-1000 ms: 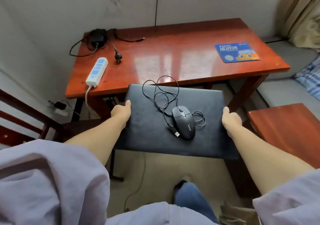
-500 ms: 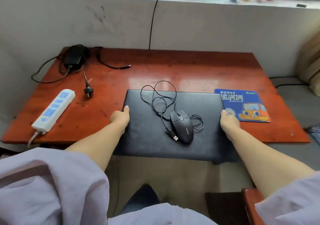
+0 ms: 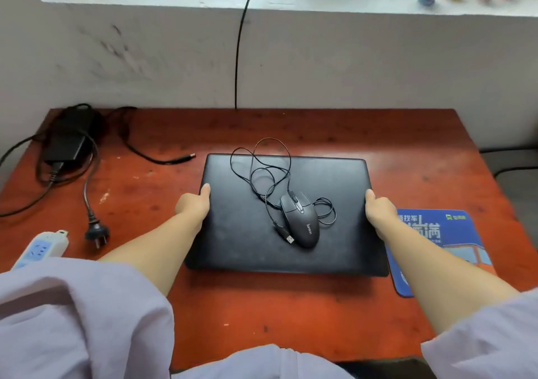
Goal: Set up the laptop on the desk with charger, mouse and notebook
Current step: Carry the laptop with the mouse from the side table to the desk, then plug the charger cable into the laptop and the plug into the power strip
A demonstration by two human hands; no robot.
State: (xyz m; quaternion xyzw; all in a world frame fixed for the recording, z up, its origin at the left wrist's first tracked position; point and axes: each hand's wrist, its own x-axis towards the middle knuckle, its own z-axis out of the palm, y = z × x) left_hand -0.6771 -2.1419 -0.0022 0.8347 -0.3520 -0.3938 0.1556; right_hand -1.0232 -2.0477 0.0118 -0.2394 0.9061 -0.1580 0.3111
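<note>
**Closed Laptop Held at Desk Centre**

The left hand (image 3: 193, 204) and right hand (image 3: 378, 211) are gripping the side edges of the closed laptop (image 3: 247, 227), fingers wrapped under. It is lying centrally on the desk (image 3: 291, 314), carrying the wired mouse (image 3: 301, 222).

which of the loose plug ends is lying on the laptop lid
The mouse's USB plug, beside the mouse on the closed laptop. The wall plug and charger tip lie on the desk.
</note>
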